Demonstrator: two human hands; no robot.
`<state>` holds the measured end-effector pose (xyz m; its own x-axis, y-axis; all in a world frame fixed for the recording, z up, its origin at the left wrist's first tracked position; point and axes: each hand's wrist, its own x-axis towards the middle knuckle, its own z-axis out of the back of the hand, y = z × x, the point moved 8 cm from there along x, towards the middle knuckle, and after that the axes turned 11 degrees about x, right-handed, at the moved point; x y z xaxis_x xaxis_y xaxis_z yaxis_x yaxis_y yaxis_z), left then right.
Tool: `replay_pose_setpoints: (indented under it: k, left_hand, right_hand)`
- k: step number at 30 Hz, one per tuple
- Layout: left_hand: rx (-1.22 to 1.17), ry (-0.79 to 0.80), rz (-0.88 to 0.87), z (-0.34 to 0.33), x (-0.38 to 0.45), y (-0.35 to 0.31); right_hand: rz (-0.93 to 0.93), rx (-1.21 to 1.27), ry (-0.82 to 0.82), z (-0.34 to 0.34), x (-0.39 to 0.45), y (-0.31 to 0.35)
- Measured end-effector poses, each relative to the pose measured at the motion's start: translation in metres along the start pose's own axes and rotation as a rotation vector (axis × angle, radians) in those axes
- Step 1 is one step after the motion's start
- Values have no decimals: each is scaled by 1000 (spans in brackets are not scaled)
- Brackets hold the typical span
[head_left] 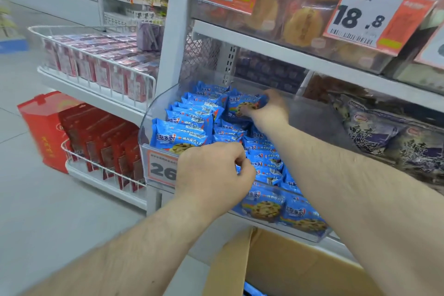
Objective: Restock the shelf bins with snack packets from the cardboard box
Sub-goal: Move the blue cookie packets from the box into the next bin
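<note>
The clear plastic bin (153, 113) on the middle shelf is packed with blue snack packets (189, 122) standing in rows from its front lip to its rear wall. The right hand (266, 108) reaches to the back of the bin, fingers curled round one blue packet (247, 103) held just above the rear rows, close under the edge of the shelf above (264, 48). The left hand (213, 173) sits at the bin's front lip, fingers curled together over the front packets; whether they pinch a packet cannot be told. A price tag (161, 168) on the bin's front is partly covered by that hand. The cardboard box (288, 267) stands open directly below the bin, its flap raised near the bin's underside, with a blue packet visible inside. To the left, wire baskets (96, 60) hold pink and red packs beside open floor (36, 211). A neighbouring bin (396, 132) of dark packets adjoins on the right.
</note>
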<state>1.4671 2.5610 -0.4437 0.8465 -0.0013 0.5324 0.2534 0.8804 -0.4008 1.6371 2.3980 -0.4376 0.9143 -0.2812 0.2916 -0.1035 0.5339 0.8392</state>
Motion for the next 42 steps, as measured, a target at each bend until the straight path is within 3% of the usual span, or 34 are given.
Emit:
replay_pose_setpoints:
  k: [3,7,12,21,26,30,35,38,40,42]
  left_hand:
    - [-12,-25,3,2,-1,0]
    - [0,-42,2,4,-1,-2]
    - [-9,-27,-5,4,-2,-3]
    - [23,-20,15,2,-1,-5]
    - [44,0,3,3,0,-8]
    - [-50,-100,-102,14,-5,-23]
    - [-69,-108,-209,18,-15,-51]
    - [-228,44,-133,11,-32,-73]
    - [-333,233,-80,-6,-50,-87]
    - [-308,419,-140,-24,-73,-106]
  right_hand:
    - [117,-211,70,-7,-7,9]
    - [130,-364,128,-18,-9,15]
    - [-47,-250,107,-23,-4,12]
    - [-74,-336,123,-24,-6,17]
    - [-110,-263,182,-19,-14,18]
    - [-136,-246,193,1,-30,19]
    - [-70,-131,119,50,-76,33]
    - [7,-59,16,90,-115,38]
    - [97,-77,-77,120,-145,41]
    - [186,-73,-153,146,-181,40]
